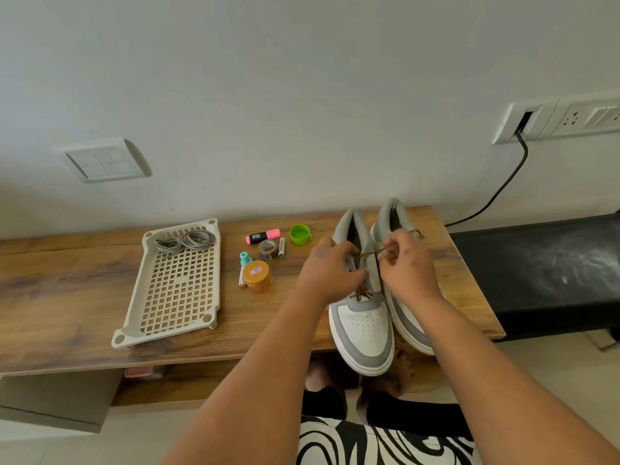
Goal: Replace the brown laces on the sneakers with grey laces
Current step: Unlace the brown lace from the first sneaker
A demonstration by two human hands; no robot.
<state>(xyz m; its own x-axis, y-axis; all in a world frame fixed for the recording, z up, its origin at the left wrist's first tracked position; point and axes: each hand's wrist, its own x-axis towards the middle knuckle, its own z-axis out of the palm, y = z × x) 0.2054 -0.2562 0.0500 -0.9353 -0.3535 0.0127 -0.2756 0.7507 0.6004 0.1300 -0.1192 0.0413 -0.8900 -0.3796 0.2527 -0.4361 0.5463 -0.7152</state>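
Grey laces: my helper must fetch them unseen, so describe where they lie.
On the wooden bench lies a cream slotted tray, left of the sneakers. The grey laces sit coiled at its far end, the only thing in it.

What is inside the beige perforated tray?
Two coiled bundles of grey laces lie at the far end of the tray. Nothing covers them; the remaining grid shows bare.
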